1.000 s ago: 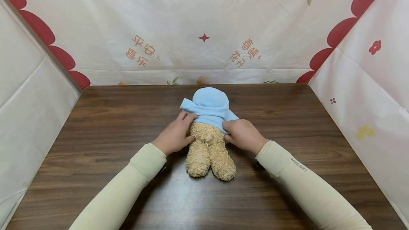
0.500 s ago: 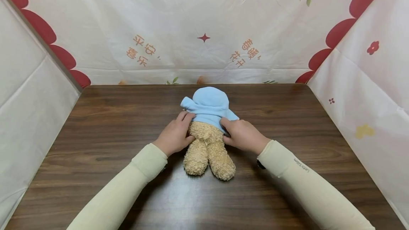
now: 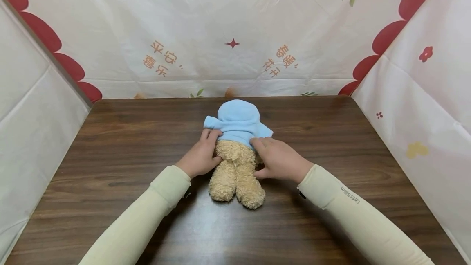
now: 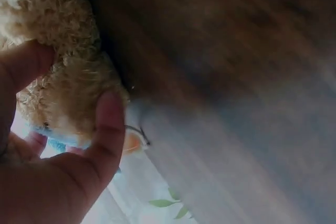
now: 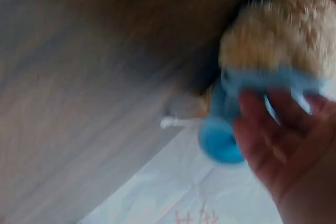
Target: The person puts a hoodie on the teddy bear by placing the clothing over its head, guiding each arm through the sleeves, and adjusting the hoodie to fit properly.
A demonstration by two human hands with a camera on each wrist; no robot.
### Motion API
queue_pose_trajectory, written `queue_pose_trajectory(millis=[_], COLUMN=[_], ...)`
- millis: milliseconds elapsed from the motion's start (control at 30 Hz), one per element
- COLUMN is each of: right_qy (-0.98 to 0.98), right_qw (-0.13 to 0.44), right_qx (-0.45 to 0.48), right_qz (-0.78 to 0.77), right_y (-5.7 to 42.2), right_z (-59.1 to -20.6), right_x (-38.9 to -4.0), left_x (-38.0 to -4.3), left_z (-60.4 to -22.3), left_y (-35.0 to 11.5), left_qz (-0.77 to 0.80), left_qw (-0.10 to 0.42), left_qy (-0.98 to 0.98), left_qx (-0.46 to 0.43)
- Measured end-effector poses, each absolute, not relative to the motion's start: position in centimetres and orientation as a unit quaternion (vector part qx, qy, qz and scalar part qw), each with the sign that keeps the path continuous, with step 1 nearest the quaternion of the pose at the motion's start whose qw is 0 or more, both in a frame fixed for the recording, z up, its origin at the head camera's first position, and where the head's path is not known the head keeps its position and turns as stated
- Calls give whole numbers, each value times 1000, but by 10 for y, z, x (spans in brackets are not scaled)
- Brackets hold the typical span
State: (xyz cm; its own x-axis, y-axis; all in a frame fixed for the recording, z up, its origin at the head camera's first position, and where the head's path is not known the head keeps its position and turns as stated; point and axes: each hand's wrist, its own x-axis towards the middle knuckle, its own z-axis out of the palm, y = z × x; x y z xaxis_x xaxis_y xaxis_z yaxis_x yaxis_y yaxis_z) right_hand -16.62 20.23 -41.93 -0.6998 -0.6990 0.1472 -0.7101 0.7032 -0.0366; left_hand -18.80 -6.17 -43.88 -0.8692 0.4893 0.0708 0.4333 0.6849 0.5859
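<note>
A curly tan teddy bear (image 3: 237, 181) lies on the table, its legs toward me. Its upper body and head are covered by a light blue hooded top (image 3: 238, 113), with sleeves sticking out at both sides. My left hand (image 3: 200, 155) holds the bear's left-hand flank; in the left wrist view its fingers and thumb curve about the fur (image 4: 68, 85). At the other flank, my right hand (image 3: 282, 158) touches the garment's hem with its fingers while the thumb is spread down by the leg. In the right wrist view those fingers rest on the blue cloth (image 5: 273, 80).
The dark wood-grain table (image 3: 121, 183) spans the lower view. A white printed cloth (image 3: 206, 23) with red scalloped borders hangs behind it and along both sides.
My right hand has loosened its pinch on the hem, its thumb now lower and apart from the fingers. The bear's legs have shifted slightly left. My left hand stays at the bear's side.
</note>
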Motion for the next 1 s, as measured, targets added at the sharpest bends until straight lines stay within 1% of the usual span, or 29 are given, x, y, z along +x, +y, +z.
queue_pose_trajectory(millis=[167, 333, 567, 667, 800, 867, 1000], right_qy=[-921, -923, -916, -914, -915, -917, -929], right_qw=[111, 132, 156, 164, 165, 158, 118], right_qx=[374, 362, 369, 371, 369, 365, 348], right_qz=[16, 14, 14, 16, 20, 22, 41], right_y=[197, 194, 189, 188, 188, 188, 190], right_z=[-425, -430, -433, -432, -431, -430, -428], right_x=[-165, -166, -170, -169, -167, -167, -163], left_x=[-187, -184, -183, -180, -178, -177, -174], left_z=[-443, -443, -444, -442, -441, -440, -439], left_y=[-59, -55, -54, -53, -53, -53, -54], left_qz=[309, 282, 255, 248, 238, 232, 211], left_qw=[3, -32, -46, -61, -77, -71, -62], left_qy=[918, 924, 925, 925, 927, 931, 941], left_qx=[249, 256, 278, 282, 280, 271, 257])
